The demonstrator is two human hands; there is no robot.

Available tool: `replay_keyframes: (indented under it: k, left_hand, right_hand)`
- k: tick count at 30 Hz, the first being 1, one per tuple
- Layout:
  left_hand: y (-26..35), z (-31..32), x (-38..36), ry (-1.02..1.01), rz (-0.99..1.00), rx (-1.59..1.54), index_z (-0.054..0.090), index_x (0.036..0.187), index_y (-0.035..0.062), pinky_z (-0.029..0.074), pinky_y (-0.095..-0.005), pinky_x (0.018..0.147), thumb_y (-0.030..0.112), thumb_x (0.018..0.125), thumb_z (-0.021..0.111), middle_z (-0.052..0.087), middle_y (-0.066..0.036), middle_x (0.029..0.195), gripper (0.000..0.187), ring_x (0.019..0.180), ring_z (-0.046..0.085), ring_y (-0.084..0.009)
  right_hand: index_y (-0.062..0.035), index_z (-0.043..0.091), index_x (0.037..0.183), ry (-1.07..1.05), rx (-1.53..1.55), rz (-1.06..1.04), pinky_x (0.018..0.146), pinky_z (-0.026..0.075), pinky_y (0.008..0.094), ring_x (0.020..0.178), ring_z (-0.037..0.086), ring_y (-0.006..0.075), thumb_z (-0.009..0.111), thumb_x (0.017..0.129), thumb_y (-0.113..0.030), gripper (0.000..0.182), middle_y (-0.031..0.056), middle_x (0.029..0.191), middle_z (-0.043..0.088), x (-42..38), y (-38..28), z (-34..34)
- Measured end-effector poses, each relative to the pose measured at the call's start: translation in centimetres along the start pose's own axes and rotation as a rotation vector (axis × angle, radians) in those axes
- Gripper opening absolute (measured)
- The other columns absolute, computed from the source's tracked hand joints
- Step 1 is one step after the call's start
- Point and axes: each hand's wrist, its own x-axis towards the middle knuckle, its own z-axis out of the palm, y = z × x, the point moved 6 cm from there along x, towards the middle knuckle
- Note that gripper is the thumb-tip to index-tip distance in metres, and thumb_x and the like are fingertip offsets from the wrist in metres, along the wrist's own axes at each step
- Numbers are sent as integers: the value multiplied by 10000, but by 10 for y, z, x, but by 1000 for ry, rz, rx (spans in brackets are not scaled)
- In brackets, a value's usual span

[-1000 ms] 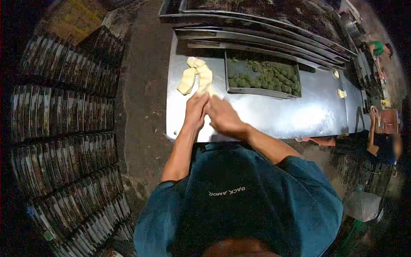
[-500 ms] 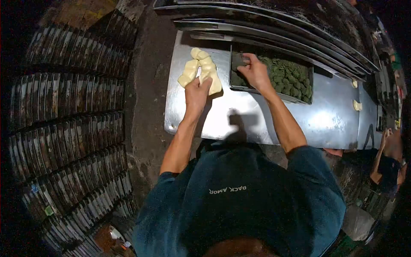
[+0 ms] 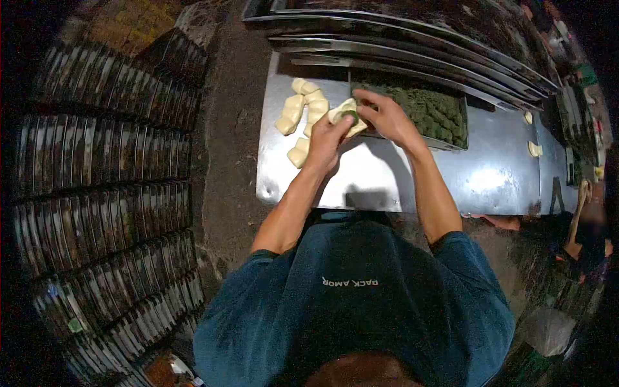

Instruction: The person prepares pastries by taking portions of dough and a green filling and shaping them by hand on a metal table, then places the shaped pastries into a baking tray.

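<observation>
Stuffing stage: left hand (image 3: 326, 140) gripping soft, pale-yellow dough (image 3: 357, 129) around rounded dark-green filling (image 3: 350, 117), right hand (image 3: 391, 120) open beside it, closure seemingly requiring both.

The single view is worn on the person's head and looks forward and steeply down, past the chest of the dark shirt (image 3: 351, 290) to the metal surface (image 3: 451, 174). It sits close above the shirt (the nearest thing in sight), with the surface farther off. Its wide, rounded field bends the edges, taking in racks of trays (image 3: 106, 155) at picture left; no second view shares the scene.
</observation>
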Motion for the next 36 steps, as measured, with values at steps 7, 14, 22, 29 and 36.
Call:
replay_keyframes:
  k: [7, 14, 22, 29, 36]
  left_hand:
    - [26, -12, -12, 11, 98, 66, 545, 1208, -36, 511, -235, 728, -8, 881, 531, 627, -79, 988, 328, 844, 601, -115]
    - [68, 27, -75, -85, 143, 249, 277, 1409, -14, 426, -273, 902, 31, 942, 370, 512, -143, 1232, 479, 1070, 499, -171]
    - [130, 17, -58, -12, 842, 664, 609, 985, -52, 474, -266, 680, 188, 944, 413, 628, -122, 908, 312, 795, 600, -165]
    - [104, 31, -26, -4, 388, 304, 627, 801, -5, 390, -235, 456, 242, 943, 430, 539, -12, 595, 346, 488, 473, -86]
    - [26, 36, 5, 171, 46, 64, 557, 790, 61, 390, -225, 461, 353, 975, 394, 567, -38, 686, 383, 567, 515, -96]
  right_hand:
    - [-30, 677, 930, 210, 76, -72, 655, 512, 312, 738, 626, 237, 646, 790, -76, 151, 97, 861, 638, -23, -60, 11]
    - [3, 584, 1090, 235, -443, -526, 803, 484, 375, 977, 527, 333, 630, 628, 5, 464, 133, 1116, 560, -64, -128, 11]
    - [-44, 597, 966, 249, -153, -422, 662, 497, 360, 741, 603, 291, 676, 705, -42, 273, 104, 814, 617, -46, -159, -9]
    - [-15, 540, 884, 152, 8, -307, 579, 486, 337, 689, 580, 239, 687, 718, -40, 223, 125, 885, 560, -18, -120, -6]
    - [-13, 566, 899, 295, -210, -462, 652, 492, 366, 775, 591, 298, 683, 751, -22, 189, 136, 895, 583, -55, -78, -5]
